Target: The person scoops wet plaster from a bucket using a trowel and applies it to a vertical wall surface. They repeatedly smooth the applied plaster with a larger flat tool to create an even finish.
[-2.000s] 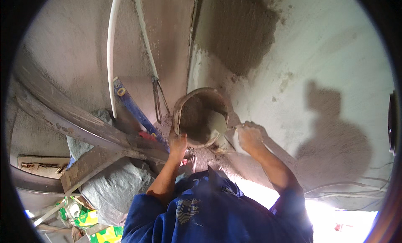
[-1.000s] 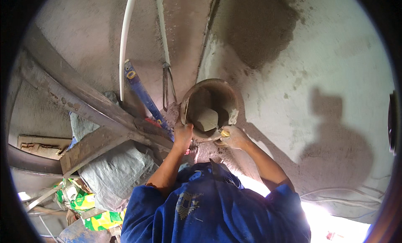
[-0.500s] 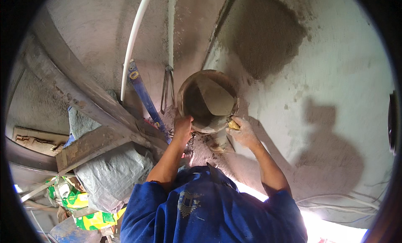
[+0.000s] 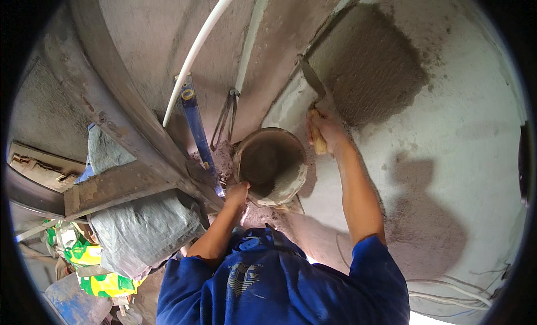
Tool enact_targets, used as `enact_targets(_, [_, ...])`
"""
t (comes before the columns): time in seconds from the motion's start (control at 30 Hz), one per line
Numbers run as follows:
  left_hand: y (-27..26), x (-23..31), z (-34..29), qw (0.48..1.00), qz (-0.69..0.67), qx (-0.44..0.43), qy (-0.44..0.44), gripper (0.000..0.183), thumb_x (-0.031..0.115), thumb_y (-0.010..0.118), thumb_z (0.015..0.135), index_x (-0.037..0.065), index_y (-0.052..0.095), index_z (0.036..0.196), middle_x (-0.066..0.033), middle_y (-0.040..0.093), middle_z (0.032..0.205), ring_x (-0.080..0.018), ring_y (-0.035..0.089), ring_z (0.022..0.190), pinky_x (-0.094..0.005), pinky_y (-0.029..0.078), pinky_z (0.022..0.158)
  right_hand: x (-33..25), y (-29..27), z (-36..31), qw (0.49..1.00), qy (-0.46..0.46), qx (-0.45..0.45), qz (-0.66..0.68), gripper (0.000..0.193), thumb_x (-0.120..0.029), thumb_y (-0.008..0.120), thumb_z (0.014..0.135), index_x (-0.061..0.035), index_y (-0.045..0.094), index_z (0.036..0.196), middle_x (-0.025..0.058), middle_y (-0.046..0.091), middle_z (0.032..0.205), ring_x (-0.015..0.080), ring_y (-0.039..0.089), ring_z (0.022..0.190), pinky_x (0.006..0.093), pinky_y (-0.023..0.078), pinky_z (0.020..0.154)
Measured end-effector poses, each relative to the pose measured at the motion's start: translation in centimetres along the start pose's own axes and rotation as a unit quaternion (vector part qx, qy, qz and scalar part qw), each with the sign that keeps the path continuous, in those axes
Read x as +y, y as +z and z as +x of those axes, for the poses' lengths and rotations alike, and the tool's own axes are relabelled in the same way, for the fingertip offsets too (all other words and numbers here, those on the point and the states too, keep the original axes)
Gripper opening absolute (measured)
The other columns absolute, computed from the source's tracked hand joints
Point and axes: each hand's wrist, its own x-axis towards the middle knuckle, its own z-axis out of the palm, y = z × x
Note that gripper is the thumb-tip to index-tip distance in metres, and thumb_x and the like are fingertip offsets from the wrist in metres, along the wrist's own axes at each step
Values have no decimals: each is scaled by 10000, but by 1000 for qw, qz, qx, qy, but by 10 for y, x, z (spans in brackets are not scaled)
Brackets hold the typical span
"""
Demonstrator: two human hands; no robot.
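Observation:
My left hand grips the near-left rim of a round bucket, fingers closed over its edge. Dark wet mortar lies inside the bucket, mostly toward its left. Up and to the right, my right hand is wrapped round the yellowish handle of a trowel. The trowel's blade is seen nearly edge-on against the wall, beside a dark damp patch of mortar. Its tip reaches the long groove left of that patch. Whether mortar sits on the blade's far side I cannot tell.
Left of the bucket lean a blue spirit level and a thin metal frame. A white pipe hangs above them. A curved beam, a grey sack and green-yellow bags fill the left. Cables run lower right.
My right hand has lifted the trowel out of the bucket up to the wall, beside the damp patch. My left hand has kept its hold on the rim; the bucket now appears tilted toward me.

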Motion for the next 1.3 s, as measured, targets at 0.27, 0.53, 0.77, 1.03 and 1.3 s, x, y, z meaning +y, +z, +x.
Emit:
enact_targets(0.27, [-6, -1, -13, 993, -82, 28, -76, 294, 262, 674, 835, 3, 745, 954, -231, 733, 908, -314, 727, 809, -449, 529, 758, -41, -6, 5, 981, -29, -55, 183, 222, -239, 553, 1060, -50, 536, 1176, 111, 620, 893, 196, 609, 628, 353, 540, 488])
enact_targets(0.53, [-37, 43, -22, 990, -88, -3, -111, 307, 231, 597, 893, -2, 727, 1045, -236, 732, 919, -312, 710, 820, -430, 517, 770, -55, 20, -13, 975, -81, -2, 208, 262, -232, 541, 1064, -74, 490, 1267, 114, 620, 910, 198, 605, 620, 351, 536, 484])
enact_targets(0.77, [-14, 15, -14, 981, -164, 57, -85, 380, 256, 616, 858, 38, 725, 1150, -261, 726, 954, -333, 728, 914, -425, 537, 834, -9, 45, -1, 981, -16, -10, 195, 191, -261, 529, 1070, -142, 517, 1219, 76, 609, 844, 165, 586, 603, 322, 513, 465])
enact_targets(1.03, [-54, 68, -40, 963, -233, 84, -105, 399, 304, 657, 831, -4, 713, 1078, -282, 719, 999, -387, 706, 1005, -442, 524, 862, -39, 29, 1, 982, -51, 14, 179, 228, -252, 547, 1064, -97, 508, 1227, 100, 623, 865, 173, 594, 599, 322, 518, 461])
enact_targets(1.3, [-50, 30, -34, 997, -53, 7, -56, 373, 352, 582, 897, 50, 743, 1045, -242, 732, 1051, -393, 702, 1016, -454, 517, 904, -46, 32, -12, 977, -103, 19, 184, 262, -267, 580, 1051, -80, 519, 1224, 85, 612, 837, 167, 604, 574, 325, 524, 449])
